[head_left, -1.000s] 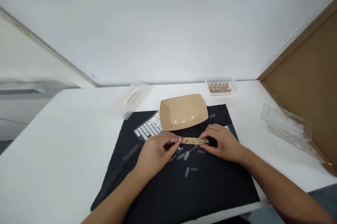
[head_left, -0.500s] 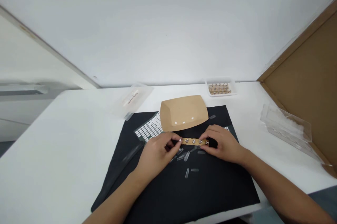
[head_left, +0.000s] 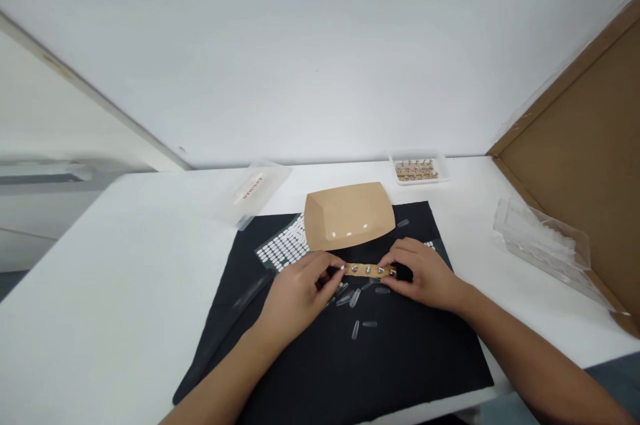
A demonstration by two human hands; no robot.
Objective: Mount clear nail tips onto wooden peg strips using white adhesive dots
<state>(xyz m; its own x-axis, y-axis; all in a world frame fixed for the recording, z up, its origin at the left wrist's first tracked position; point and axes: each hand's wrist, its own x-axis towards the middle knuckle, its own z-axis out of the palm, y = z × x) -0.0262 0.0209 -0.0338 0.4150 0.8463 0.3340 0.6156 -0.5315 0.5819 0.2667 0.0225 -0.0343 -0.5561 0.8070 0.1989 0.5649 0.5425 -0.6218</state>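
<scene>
A narrow tan strip (head_left: pixel 361 270) with several small metal pieces on it lies between my hands over a black mat (head_left: pixel 390 352). My left hand (head_left: pixel 303 288) pinches a tiny white piece (head_left: pixel 343 268) at the strip's left end. At the other end, the closed fingers of my right hand (head_left: pixel 417 272) grip the strip. Several clear nail-shaped tips (head_left: pixel 355 298) are scattered just below it. Beyond the hands stands a brown paper tray (head_left: pixel 350 208) with a few white ovals inside. A sheet of white ovals (head_left: pixel 285 245) lies partly under that tray.
At the back, a clear box (head_left: pixel 420 170) holds rows of metal pieces on tan strips. A translucent lid (head_left: pixel 255 192) rests at the back left. To the right are a clear plastic case (head_left: pixel 545 242) and a large cardboard panel (head_left: pixel 585 145).
</scene>
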